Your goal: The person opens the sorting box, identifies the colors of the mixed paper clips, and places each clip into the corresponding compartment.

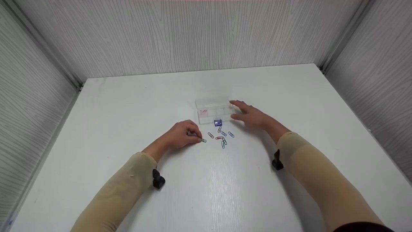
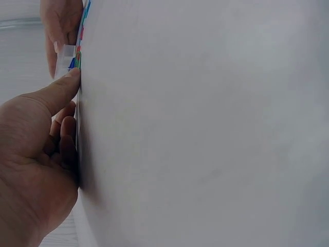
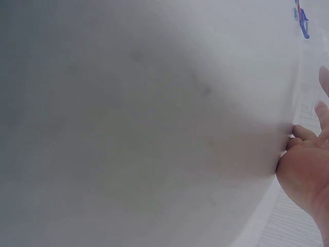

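My left hand [image 1: 183, 135] rests low on the table and pinches a green paper clip [image 1: 203, 140] by its end, between thumb and fingertips. In the left wrist view the thumb [image 2: 64, 87] reaches to the row of coloured clips. My right hand [image 1: 252, 116] lies at the right end of a clear plastic box [image 1: 214, 115], thumb and forefinger extended along its edge. The box stands with its lid raised and has several compartments; something pinkish-red [image 1: 203, 112] is in the left one. A blue binder clip [image 1: 218, 122] sits right at the box's front.
Several coloured paper clips [image 1: 223, 133] lie scattered in front of the box, among them a red paper clip [image 1: 210, 135] and a blue paper clip [image 1: 231, 134]. The white table [image 1: 206, 187] is bordered by grey wood-grain panels [image 1: 199, 35] at the back and sides.
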`<state>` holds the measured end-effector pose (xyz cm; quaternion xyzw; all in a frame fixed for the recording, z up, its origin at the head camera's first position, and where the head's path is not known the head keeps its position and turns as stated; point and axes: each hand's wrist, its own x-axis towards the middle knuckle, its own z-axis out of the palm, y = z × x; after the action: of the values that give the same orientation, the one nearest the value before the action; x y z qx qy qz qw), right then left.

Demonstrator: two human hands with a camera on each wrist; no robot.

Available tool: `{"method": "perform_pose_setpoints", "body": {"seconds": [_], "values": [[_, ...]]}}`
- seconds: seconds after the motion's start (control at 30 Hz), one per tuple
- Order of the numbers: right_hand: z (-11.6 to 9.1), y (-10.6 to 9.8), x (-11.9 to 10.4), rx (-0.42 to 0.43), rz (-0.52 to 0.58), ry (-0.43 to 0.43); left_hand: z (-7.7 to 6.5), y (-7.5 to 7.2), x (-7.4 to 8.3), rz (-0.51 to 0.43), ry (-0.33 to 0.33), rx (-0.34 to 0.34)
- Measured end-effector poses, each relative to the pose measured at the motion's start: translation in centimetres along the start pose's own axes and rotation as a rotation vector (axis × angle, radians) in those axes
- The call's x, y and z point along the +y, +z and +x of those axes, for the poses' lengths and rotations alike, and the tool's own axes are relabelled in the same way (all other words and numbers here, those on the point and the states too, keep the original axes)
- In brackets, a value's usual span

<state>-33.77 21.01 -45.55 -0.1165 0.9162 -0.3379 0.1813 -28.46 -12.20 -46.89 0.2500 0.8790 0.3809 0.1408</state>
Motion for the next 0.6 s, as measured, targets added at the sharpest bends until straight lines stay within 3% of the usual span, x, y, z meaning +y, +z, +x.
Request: {"method": "perform_pose_setpoints", "body": {"seconds": [0.43,0.6], "values": [[0.23,0.01,0.21,0.001,0.013,-0.008,0.1,0.13,0.05,-0.036,-0.017,0.026],[0.44,0.04,0.31,-0.001,0.01,-0.007,0.02,0.07,0.29,-0.085,-0.06,0.051]]}}
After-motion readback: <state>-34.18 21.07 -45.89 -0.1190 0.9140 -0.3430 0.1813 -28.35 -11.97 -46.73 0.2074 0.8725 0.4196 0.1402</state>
